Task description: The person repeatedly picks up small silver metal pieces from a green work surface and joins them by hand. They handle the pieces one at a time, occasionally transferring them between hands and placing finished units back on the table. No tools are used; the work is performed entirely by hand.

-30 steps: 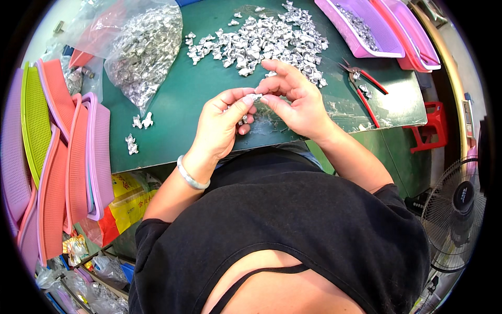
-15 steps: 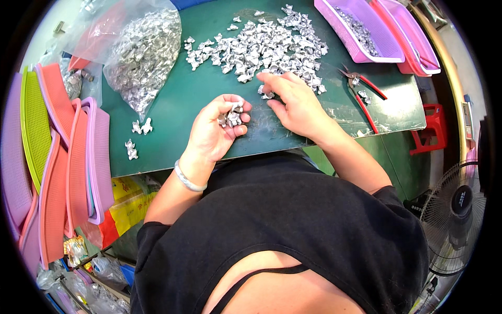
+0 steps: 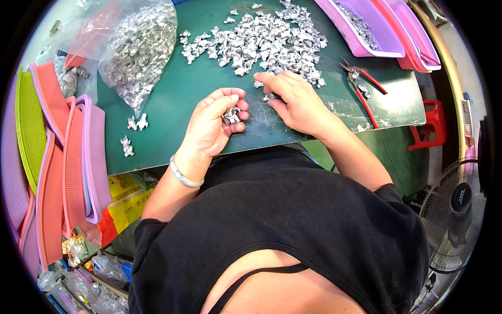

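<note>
Where the left fingers (image 3: 242,115) curl, silver pieces (image 3: 230,115) lie cupped.

We've sm. silver pcs (image 3: 231,115) curled in our L grip (image 3: 212,123), just in from the desk's (image 3: 172,133) near edge. Our R grip (image 3: 265,93), thumb & index apart, is at a loose pc (image 3: 268,97) by the main pile (image 3: 272,39), twd far edge. Clear bag (image 3: 138,52): far L corner; red-handled cutters (image 3: 371,107): nr R edge; purple basket (image 3: 380,46): far R corner.

bright light glares off the green table (image 3: 400,111) at right; edges bend toward black corners.
</note>
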A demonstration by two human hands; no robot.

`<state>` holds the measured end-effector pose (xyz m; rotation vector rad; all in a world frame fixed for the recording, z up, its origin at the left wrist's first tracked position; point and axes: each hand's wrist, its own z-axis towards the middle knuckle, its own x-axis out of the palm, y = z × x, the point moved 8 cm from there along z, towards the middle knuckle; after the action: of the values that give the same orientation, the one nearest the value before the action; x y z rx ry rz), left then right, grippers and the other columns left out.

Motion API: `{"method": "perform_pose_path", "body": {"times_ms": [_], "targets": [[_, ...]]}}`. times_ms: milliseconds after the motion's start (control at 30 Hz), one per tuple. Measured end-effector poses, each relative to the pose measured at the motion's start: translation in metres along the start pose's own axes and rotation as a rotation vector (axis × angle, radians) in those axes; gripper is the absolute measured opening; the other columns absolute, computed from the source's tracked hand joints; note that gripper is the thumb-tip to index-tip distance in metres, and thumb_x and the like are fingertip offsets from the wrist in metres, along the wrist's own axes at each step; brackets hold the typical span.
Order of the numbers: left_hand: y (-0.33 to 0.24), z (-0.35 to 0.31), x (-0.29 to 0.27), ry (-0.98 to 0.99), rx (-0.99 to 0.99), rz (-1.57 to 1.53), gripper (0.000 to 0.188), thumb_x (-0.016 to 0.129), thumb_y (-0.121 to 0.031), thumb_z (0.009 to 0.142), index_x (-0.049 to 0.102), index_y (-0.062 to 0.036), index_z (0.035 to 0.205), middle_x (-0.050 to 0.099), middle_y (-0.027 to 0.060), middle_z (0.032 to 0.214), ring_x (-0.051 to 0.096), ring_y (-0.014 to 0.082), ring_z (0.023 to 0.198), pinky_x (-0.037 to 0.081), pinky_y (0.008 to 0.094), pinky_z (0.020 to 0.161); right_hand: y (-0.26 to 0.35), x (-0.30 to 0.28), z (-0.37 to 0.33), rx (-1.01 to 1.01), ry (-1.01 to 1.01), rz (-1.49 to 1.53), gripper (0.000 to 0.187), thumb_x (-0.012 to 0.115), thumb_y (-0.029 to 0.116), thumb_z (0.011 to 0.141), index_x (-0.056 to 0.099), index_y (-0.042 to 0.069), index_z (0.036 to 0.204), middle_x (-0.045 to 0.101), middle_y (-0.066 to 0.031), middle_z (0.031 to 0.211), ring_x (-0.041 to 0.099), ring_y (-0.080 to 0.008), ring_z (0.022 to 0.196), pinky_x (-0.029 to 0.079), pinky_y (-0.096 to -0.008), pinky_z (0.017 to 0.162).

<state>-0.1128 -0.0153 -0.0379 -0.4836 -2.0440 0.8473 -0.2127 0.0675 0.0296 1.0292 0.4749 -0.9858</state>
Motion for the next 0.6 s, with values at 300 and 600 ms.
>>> {"method": "perform_pose_path", "body": {"times_ms": [300, 600], "targets": [[0.002, -0.003, 0.005, -0.033, -0.064, 0.193, 0.018, 0.053, -0.019, 0.086, 0.056, -0.0029, 0.091, 0.057, 0.0036, 0.072, 0.055, 0.0114, 0.06, 0.042, 0.0212, 0.046, -0.005, -0.008, -0.003, 0.166, -0.145, 0.37, 0.047, 0.061, -0.003, 0.069, 0.049, 0.008, 0.114, 0.058, -0.0061, 0.077, 0.057, -0.0224, 0.075, 0.045, -0.0317, 0.069], [0.006, -0.005, 0.017, -0.015, -0.057, 0.216, 0.015, 0.055, -0.019, 0.085, 0.058, -0.0053, 0.087, 0.057, 0.0018, 0.069, 0.054, 0.0097, 0.058, 0.038, 0.0194, 0.045, 0.012, -0.015, -0.004, 0.034, -0.204, 0.436, 0.048, 0.06, -0.005, 0.071, 0.047, 0.004, 0.116, 0.059, -0.0072, 0.085, 0.058, -0.0162, 0.076, 0.045, -0.0266, 0.069]]}}
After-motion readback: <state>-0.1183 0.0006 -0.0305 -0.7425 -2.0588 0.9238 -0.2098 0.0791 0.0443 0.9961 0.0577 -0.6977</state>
